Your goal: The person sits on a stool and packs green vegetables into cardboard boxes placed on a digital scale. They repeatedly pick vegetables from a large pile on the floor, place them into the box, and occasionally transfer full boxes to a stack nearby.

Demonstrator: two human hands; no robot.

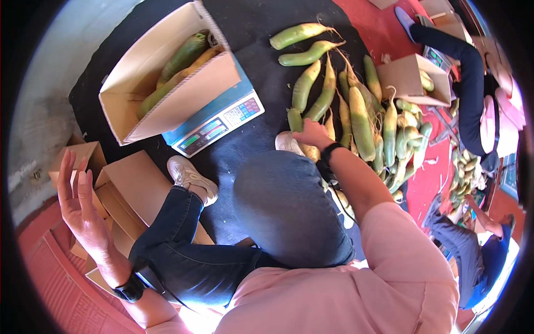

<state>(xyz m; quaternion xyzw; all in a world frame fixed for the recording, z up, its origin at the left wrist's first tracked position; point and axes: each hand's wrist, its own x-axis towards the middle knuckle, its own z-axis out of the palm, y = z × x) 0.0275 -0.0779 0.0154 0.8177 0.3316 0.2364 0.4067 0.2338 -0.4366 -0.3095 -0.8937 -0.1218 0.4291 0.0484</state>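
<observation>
Black cloth (245, 28) lies below; left hand (86, 214) spreads fingers, right hand (313, 134) touches a radish (294, 117) pointing lengthwise ahead (can't tell grip).

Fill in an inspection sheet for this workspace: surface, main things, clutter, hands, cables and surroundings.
Surface: black sheet on the floor, with red flooring beyond it.
Main things: long green radishes in a loose pile; an open carton with more radishes inside, on a blue scale.
Clutter: cardboard boxes close by on the left.
Hands: left hand raised, fingers spread, nothing in it; right hand at the pile's near-left edge, by a green radish; its grip cannot be told.
Cables: thin dark cable near the right wrist.
Surroundings: pale wall at left; two other people at right.
</observation>
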